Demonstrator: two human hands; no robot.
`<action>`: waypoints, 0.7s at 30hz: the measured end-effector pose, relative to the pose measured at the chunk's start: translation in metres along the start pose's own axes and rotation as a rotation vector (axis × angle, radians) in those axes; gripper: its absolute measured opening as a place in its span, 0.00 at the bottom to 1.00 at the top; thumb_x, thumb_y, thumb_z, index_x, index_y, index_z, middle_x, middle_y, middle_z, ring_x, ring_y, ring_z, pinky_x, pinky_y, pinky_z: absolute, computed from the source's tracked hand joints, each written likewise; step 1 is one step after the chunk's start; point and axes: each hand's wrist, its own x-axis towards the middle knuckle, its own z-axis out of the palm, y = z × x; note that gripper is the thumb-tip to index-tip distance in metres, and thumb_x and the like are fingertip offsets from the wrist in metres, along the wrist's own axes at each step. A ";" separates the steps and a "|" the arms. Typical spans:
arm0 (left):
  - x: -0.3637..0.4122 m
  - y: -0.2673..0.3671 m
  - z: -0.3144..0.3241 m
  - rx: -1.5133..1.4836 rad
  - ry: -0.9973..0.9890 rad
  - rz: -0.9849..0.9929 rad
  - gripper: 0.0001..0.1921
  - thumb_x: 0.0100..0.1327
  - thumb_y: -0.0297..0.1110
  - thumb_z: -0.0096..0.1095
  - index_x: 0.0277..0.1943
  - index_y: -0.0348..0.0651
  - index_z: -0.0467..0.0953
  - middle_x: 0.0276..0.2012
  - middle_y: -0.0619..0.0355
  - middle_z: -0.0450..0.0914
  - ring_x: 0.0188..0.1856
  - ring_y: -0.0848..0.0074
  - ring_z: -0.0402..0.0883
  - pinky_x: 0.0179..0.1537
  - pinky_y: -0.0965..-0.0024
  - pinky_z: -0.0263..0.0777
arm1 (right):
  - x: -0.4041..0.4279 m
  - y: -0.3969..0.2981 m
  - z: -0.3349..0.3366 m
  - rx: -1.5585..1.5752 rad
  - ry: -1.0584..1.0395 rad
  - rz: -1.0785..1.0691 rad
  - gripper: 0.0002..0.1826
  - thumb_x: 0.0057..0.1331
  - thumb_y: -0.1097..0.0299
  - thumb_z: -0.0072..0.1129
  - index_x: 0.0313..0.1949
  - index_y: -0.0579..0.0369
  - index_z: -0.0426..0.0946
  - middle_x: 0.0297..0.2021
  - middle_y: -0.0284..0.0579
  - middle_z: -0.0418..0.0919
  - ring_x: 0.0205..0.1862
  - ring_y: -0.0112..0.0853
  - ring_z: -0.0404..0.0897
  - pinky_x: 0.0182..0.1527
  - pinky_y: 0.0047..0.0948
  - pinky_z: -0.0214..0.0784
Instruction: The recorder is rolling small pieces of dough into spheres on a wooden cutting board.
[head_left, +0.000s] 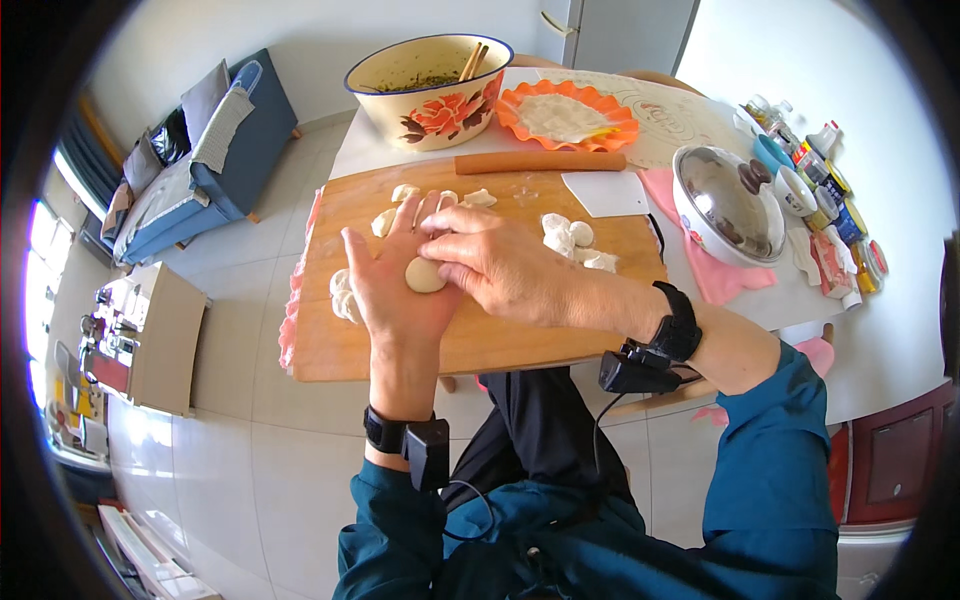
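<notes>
A round piece of dough (425, 275) lies on the upturned palm of my left hand (405, 277), whose fingers are spread. My right hand (499, 262) reaches across it, fingertips and thumb touching the dough's right edge. Both hands are above a wooden board (495, 337). Small dough pieces (406, 193) lie beyond my left fingers, and more dough (345, 296) sits left of my left hand. Beyond my right wrist is another group of dough pieces (559, 234). A wooden rolling pin (540, 163) and a white flat scraper (606, 195) rest along the board's far side.
Behind the board stand a floral enamel basin (450, 112) with green filling and chopsticks, and an orange scalloped tray (626, 124) holding flour. To the right are a lidded bowl (731, 206) on a pink cloth (712, 274), small bowls (793, 191), and several jars (851, 223).
</notes>
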 end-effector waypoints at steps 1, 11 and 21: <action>-0.003 0.001 0.005 0.007 0.058 0.027 0.40 0.68 0.66 0.24 0.65 0.37 0.55 0.62 0.47 0.64 0.63 0.56 0.64 0.64 0.52 0.56 | 0.003 -0.005 0.001 0.039 0.024 0.006 0.10 0.61 0.74 0.58 0.42 0.62 0.75 0.46 0.49 0.75 0.49 0.41 0.75 0.52 0.36 0.67; -0.001 0.005 -0.007 -0.036 0.064 0.029 0.35 0.69 0.60 0.34 0.65 0.37 0.55 0.63 0.46 0.62 0.63 0.58 0.63 0.63 0.49 0.56 | 0.034 0.009 -0.021 0.661 -0.112 0.613 0.12 0.56 0.74 0.60 0.39 0.64 0.72 0.35 0.45 0.77 0.37 0.29 0.79 0.40 0.27 0.73; -0.023 0.031 -0.009 -0.066 0.054 0.083 0.35 0.70 0.55 0.40 0.66 0.31 0.50 0.70 0.43 0.45 0.74 0.62 0.37 0.71 0.50 0.34 | 0.025 0.247 -0.142 0.499 0.412 0.905 0.10 0.58 0.80 0.54 0.40 0.69 0.71 0.39 0.54 0.75 0.39 0.40 0.80 0.42 0.40 0.79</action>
